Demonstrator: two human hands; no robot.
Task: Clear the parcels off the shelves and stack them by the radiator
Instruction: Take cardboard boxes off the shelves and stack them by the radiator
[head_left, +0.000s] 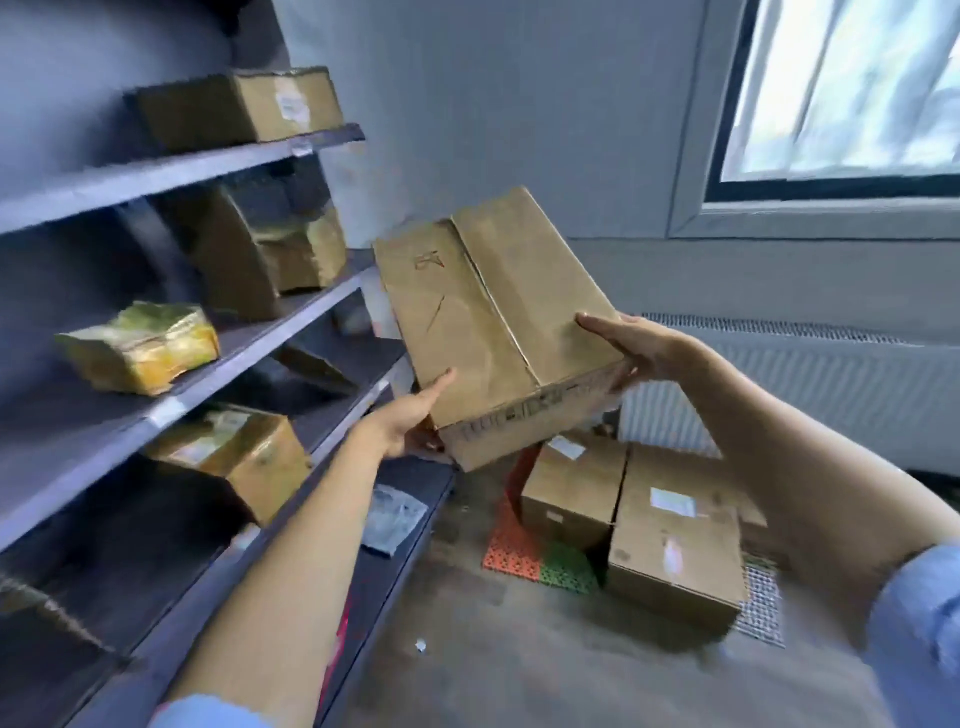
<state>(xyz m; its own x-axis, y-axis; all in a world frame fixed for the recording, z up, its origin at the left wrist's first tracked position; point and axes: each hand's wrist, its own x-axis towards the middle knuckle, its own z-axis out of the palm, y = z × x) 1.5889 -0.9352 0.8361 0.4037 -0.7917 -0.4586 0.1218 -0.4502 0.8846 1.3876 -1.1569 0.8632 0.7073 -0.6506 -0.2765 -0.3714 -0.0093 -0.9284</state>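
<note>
I hold a flat brown cardboard parcel tilted in the air just right of the grey shelves. My left hand grips its lower left corner, thumb on top and fingers underneath. My right hand grips its right edge the same way. Below it, two cardboard parcels lie side by side on the floor in front of the white radiator. Several parcels sit on the shelves: a box on the top shelf, a yellow-taped packet and a taped box.
A window is at the top right above the radiator. Red and green perforated mats lie on the floor under the parcels. A small clear bag rests on the lowest shelf. Bare concrete floor stretches in front of me.
</note>
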